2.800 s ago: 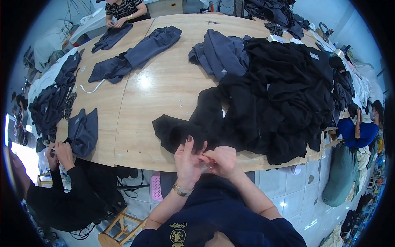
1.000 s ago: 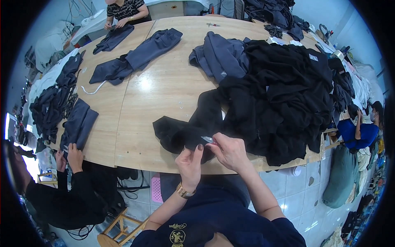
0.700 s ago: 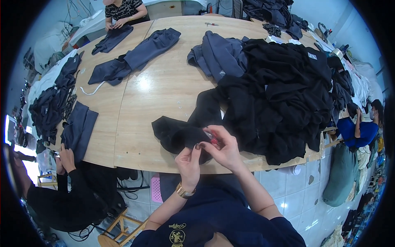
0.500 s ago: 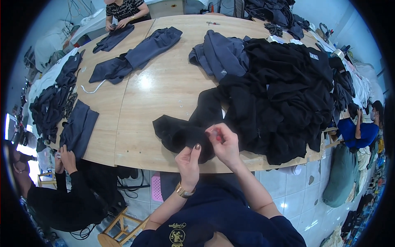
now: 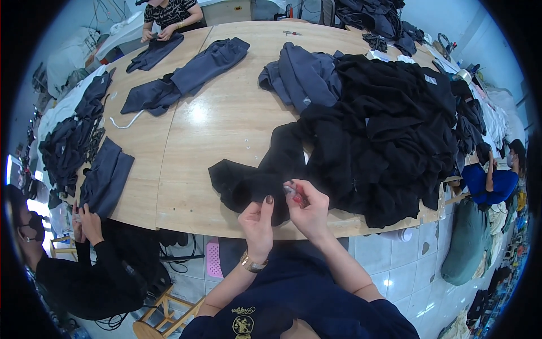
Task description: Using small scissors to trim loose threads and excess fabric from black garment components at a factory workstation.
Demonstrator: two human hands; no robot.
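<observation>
My left hand pinches the edge of a black garment between thumb and fingers, near the table's front edge. The fabric bunches in front of that hand and runs back towards a big black heap. Just to the right, my right hand is closed around small red-handled thread snips, whose metal end shows by the fingertips. The snips are partly hidden by the fingers, and I cannot tell whether their tip touches the fabric.
A heap of black garments covers the table's right side, with grey-blue garments behind it. Grey trousers lie far left on the wooden table. Co-workers handle garments at left and far left. A wooden stool stands lower left.
My right hand has drawn slightly down and towards me with the snips, showing more of their metal end. My left hand keeps its pinch, shifted only slightly.
</observation>
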